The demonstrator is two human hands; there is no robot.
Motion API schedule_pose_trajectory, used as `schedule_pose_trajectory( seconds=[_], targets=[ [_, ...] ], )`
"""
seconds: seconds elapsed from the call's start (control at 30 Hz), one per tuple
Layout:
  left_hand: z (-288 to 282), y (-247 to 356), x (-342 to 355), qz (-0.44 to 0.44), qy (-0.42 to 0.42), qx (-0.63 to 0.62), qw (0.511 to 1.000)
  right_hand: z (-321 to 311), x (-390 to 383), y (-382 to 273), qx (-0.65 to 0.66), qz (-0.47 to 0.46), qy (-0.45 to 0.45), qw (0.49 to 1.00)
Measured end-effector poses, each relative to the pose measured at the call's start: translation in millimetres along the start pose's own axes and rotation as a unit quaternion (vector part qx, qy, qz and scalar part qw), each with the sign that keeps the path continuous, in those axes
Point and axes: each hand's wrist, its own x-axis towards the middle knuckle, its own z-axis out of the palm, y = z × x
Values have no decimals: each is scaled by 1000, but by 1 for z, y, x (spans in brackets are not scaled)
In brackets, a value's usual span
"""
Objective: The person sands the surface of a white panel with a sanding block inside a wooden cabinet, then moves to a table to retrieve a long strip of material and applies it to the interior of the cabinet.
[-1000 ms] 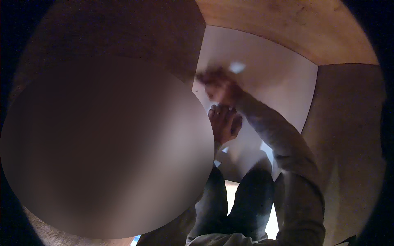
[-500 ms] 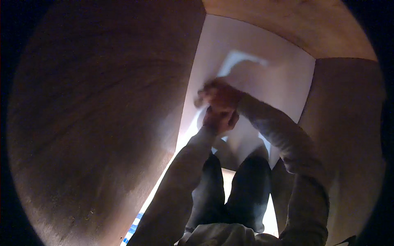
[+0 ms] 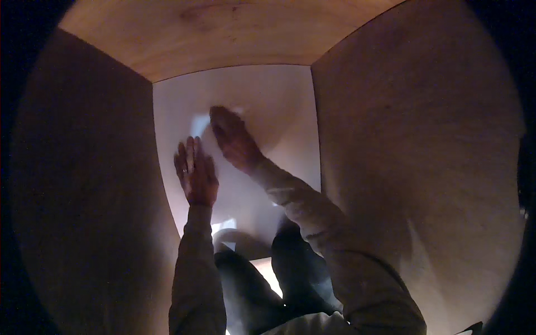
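My left hand (image 3: 195, 173) is held out with its fingers straight and slightly apart, and nothing is in it. Up and to the right of it, my right hand (image 3: 235, 139) reaches forward, tilted leftward and seen partly edge-on. Its fingers look stretched out, though dim light and blur hide their detail. No object shows in it. The two hands are apart, both in front of a pale white panel (image 3: 285, 123). Whether either one touches the panel I cannot tell.
Brown wooden-looking walls stand close on the left (image 3: 95, 184) and right (image 3: 407, 156). A lighter wood-grain surface (image 3: 234, 39) lies beyond the panel. My dark-trousered legs (image 3: 301, 268) are below, with bright light between them. Patches of light and hand shadows fall on the panel.
My hands were together, the right one over the left; now they are separated. The view has turned, so the panel appears further left and the right wall shows more.
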Motion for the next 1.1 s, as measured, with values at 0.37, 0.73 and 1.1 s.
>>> schedule_pose_trajectory(
  seconds=[0.37,0.73,1.1],
  targets=[
    [15,-29,21,1,-20,68,997,-13,-3,37,-50,246,10,968],
    [51,-26,-17,-4,34,9,999,11,-20,104,-111,290,99,946],
    [39,-23,0,-35,53,20,998,-45,-98,40,-62,277,-33,958]
  ],
)
